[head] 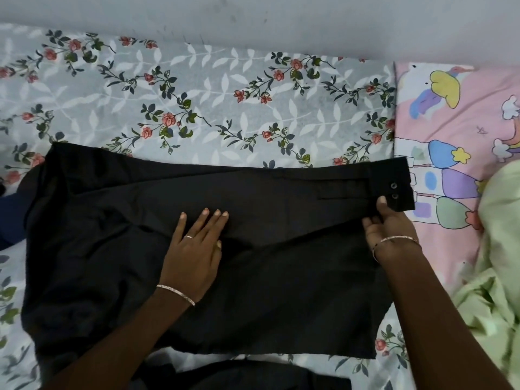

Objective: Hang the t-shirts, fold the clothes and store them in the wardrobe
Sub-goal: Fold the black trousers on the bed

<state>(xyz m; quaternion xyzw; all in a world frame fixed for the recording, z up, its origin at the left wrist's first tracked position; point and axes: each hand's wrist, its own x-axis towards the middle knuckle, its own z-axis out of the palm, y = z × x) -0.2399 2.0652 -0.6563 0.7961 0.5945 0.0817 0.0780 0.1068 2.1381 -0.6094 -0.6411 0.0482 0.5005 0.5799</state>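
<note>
Black trousers (267,291): spread across the centre of the frame on the floral bedsheet (197,94), lying flat with a fold line running diagonally through the middle. The waistband (399,175) is at the right end, with two buttons (393,186) showing.

Your left hand (194,249): centre frame, palm down on the trousers, fingers straight and slightly spread, pressing the fabric just at the fold. There is a ring (188,237) on one finger and a bangle (176,294) at the wrist.

Your right hand (389,229): centre right, pinching the lower corner of the waistband, thumb on top just beside the buttons. How the fingers sit under the fabric cannot be told.

Surroundings: a pink cartoon-print cloth (450,122) is at the right edge, touching the waistband end. A pale green cloth (498,277) lies crumpled at lower right. A dark blue cloth (11,215) is at the left edge, partly under the trousers. Another dark cloth (253,375) is at bottom centre. A grey wall (281,18) runs along the top.
</note>
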